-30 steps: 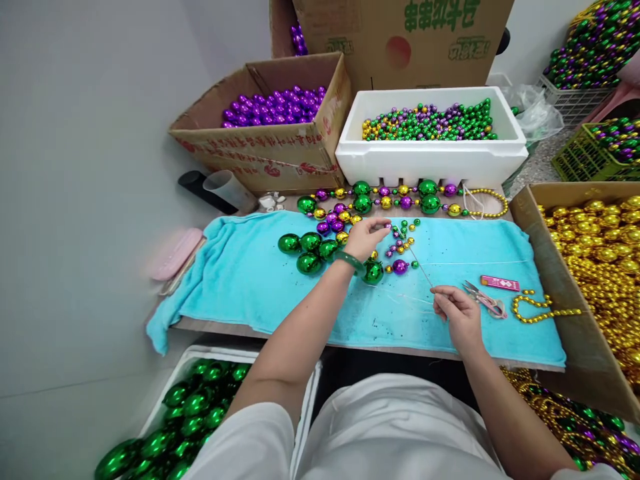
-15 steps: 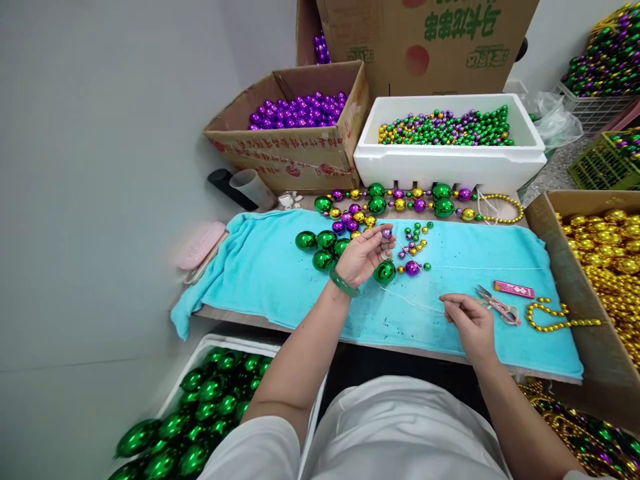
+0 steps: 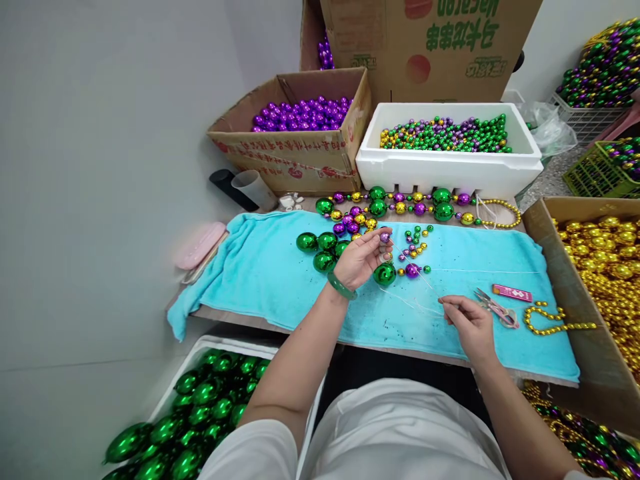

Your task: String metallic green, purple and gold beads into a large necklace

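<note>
Between its fingertips my left hand [image 3: 364, 257] pinches a small purple bead [image 3: 385, 237], above the blue towel [image 3: 270, 267]. A thin white string [image 3: 417, 270] runs from that bead down to my right hand [image 3: 470, 325], whose thumb and finger are pressed together on it. Below my left hand lies a large green bead [image 3: 385, 274], in line with a purple bead [image 3: 412, 271] and smaller gold and green ones. Large loose green beads [image 3: 325, 261] rest left of the hand. Small loose beads [image 3: 411, 251] are scattered just to its right. Scissors [image 3: 497, 309] lie beyond my right hand.
Along the back stand a cardboard box [image 3: 295, 157] of purple beads and a white foam box [image 3: 445, 167] of small mixed beads. A finished-looking bead strand [image 3: 400, 207] stretches before them. A carton [image 3: 565, 293] of gold beads borders the right; a bin [image 3: 195, 353] of green beads sits lower left.
The view has shifted slightly. Both hands keep nearly the same pose, and the string between them looks straighter now.
</note>
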The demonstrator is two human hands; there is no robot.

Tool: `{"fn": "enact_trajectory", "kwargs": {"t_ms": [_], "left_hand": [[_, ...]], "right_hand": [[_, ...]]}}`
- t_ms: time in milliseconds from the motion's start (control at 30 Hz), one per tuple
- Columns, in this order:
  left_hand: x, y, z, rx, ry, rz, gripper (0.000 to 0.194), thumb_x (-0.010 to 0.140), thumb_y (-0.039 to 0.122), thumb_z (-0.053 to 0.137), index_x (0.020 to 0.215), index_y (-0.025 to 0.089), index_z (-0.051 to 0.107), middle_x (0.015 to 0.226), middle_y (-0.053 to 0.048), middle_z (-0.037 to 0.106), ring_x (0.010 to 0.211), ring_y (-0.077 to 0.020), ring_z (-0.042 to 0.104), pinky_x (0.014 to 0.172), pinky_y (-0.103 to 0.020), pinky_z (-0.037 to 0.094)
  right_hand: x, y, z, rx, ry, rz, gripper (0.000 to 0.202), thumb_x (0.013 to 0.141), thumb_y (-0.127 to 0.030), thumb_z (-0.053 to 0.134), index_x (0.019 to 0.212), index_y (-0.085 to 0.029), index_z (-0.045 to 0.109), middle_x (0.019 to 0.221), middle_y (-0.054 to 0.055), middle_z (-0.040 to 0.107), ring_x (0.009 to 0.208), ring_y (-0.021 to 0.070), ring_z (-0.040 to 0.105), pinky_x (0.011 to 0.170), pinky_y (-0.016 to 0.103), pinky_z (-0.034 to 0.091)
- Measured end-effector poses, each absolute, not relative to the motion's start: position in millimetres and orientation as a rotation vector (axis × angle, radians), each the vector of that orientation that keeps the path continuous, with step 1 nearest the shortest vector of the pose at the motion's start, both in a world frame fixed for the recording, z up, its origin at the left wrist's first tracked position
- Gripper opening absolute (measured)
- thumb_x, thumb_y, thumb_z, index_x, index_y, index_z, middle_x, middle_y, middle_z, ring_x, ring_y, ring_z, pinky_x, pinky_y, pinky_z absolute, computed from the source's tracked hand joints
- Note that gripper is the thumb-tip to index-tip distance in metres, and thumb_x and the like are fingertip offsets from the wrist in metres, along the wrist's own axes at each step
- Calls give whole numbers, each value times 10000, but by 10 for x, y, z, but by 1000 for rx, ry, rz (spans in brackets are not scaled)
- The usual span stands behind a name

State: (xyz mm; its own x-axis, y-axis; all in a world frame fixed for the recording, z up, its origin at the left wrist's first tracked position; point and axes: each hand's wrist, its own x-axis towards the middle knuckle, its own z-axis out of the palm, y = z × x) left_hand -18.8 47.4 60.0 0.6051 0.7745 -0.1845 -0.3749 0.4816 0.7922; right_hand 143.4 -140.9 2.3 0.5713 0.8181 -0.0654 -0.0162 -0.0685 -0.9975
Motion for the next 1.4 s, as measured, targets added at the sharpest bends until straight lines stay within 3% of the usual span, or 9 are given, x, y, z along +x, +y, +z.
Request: {"fn": "enact_trajectory", "kwargs": {"t_ms": [367, 467, 567, 667, 800, 1033, 1233, 1333, 1400], "left_hand": [[-231, 535, 587, 1159, 618, 710, 274, 741, 332, 723, 934, 138, 731, 744, -38, 633, 693, -107, 551, 642, -242, 435], [-204, 580, 550, 1389, 708, 582, 350, 816, 435, 615, 971, 141, 727, 791, -69, 660, 708, -136, 570, 659, -271, 446], [-146, 687, 447, 1742, 950, 552, 325, 846, 408, 549, 957, 162, 729, 916, -96, 679, 835, -190, 600, 785, -333, 464], [-76, 836, 281, 2026, 1216, 484, 190, 729, 314, 679, 846, 177, 741, 925, -91, 680, 933, -237, 590, 919, -381, 421], [-7, 959, 99, 1809, 1223, 394, 204, 548, 270, 811, 706, 181, 717, 777, -52, 673, 877, -237, 601, 896, -364, 448], [-105, 754, 271, 1130, 861, 638, 358, 843, 304, 574, 1178, 181, 597, 1004, -85, 667, 801, -145, 655, 740, -290, 526], [-244, 530, 455, 707, 656, 794, 279, 795, 177, 639, 1072, 209, 625, 906, -13, 655, 729, -72, 631, 675, -185, 508], [-261, 489, 489, 622, 680, 799, 157, 866, 258, 559, 952, 165, 652, 878, -40, 668, 685, -73, 615, 620, -181, 507], [-266, 473, 513, 572, 671, 785, 235, 906, 299, 492, 908, 135, 661, 900, -71, 681, 680, -76, 614, 606, -179, 508]], "right_hand": [[1512, -1403, -16, -1524, -828, 867, 161, 748, -326, 655, 772, -179, 716, 564, -4, 582, 527, 126, 521, 509, 257, 426], [1494, -1370, -18, -1506, -791, 899, 188, 747, -356, 655, 783, -176, 699, 558, -7, 574, 522, 123, 515, 504, 253, 422], [1461, -1346, -14, -1493, -726, 909, 207, 739, -376, 664, 799, -178, 682, 564, -8, 576, 522, 120, 511, 486, 242, 407], [1452, -1344, -13, -1488, -703, 889, 216, 734, -382, 672, 806, -179, 674, 573, -7, 577, 523, 118, 505, 475, 239, 394], [1469, -1358, -17, -1497, -696, 882, 221, 728, -380, 673, 802, -172, 672, 566, -10, 573, 511, 114, 495, 470, 239, 389], [1451, -1406, -19, -1525, -692, 838, 191, 733, -355, 664, 774, -169, 681, 553, -14, 553, 505, 112, 492, 487, 243, 410], [1439, -1420, -1, -1505, -719, 816, 177, 740, -347, 664, 778, -175, 689, 553, -11, 557, 509, 116, 495, 486, 246, 415], [1425, -1435, 4, -1498, -737, 817, 162, 734, -334, 669, 772, -179, 697, 551, -14, 554, 504, 113, 490, 484, 245, 410], [1410, -1446, 0, -1499, -745, 818, 149, 733, -322, 669, 767, -181, 702, 548, -15, 553, 504, 113, 488, 484, 244, 408]]}}
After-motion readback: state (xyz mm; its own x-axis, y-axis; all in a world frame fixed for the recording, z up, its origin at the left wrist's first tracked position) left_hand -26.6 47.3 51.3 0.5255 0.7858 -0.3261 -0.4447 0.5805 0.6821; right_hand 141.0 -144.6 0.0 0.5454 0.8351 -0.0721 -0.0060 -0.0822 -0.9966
